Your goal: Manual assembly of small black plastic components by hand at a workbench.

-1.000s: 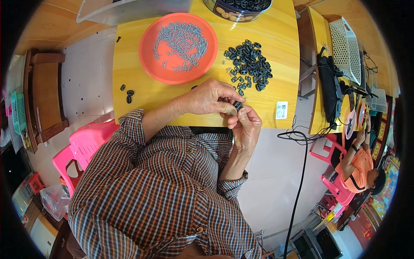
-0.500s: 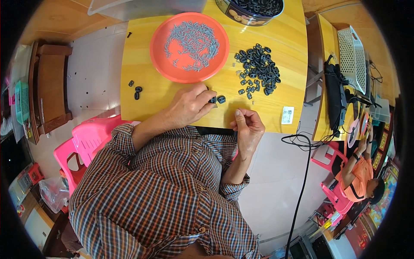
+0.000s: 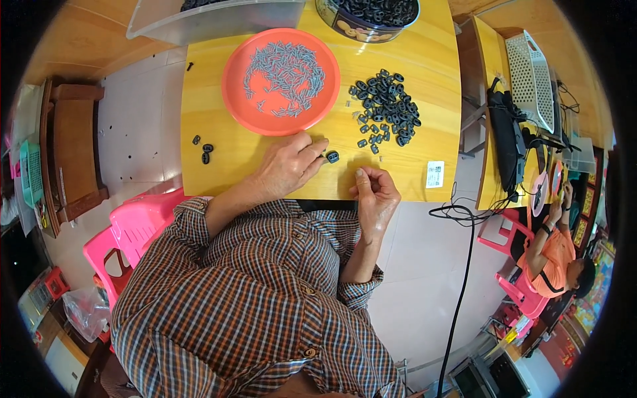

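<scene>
My left hand [image 3: 292, 162] rests at the table's near side with fingers bent. Its fingertips come down beside a black two-holed cord lock [image 3: 332, 156] and hide whatever lies under them. Just to the right, my right hand [image 3: 376, 196] hovers at the table edge, thumb and forefinger pressed together; anything in that pinch is too small to make out. A pile of black cord locks [image 3: 391, 109] lies beyond my right hand. Past my left hand sits a red round plate [image 3: 232, 103] holding many thin grey metal pieces [image 3: 292, 69], perhaps small springs.
Three black pieces [image 3: 206, 153] lie at the table's left. A round tin [image 3: 358, 30] of black parts and a clear plastic bin [image 3: 219, 25] stand at the back. A white label [image 3: 434, 174] lies near the right edge; a black cable [image 3: 464, 292] hangs beside it. Another person [image 3: 554, 255] sits far right.
My left fingertips have closed in over the spot where a second black cord lock showed beside the other. My right hand stays pinched in nearly the same place. The whole view has shifted slightly.
</scene>
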Demonstrator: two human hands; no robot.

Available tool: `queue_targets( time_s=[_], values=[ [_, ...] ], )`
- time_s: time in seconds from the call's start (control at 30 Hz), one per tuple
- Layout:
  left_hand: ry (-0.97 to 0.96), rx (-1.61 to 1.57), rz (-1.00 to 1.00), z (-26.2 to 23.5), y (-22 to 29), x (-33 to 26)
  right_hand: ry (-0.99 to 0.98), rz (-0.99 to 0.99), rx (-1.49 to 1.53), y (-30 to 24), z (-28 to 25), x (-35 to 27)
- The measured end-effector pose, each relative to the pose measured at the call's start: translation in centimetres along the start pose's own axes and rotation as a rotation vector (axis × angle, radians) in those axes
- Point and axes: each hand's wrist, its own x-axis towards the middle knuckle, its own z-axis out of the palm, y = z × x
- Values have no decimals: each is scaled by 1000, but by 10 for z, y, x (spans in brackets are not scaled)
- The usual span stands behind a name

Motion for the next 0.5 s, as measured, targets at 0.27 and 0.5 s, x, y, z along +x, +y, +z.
queue_targets(
  time_s=[0.27, 0.5],
  values=[
    [113, -98, 71, 8, 7, 20, -2, -32, 7, -6, 1, 4],
    [-11, 30, 72, 28, 13, 60, -41, -54, 35, 0, -3, 8]
  ],
)
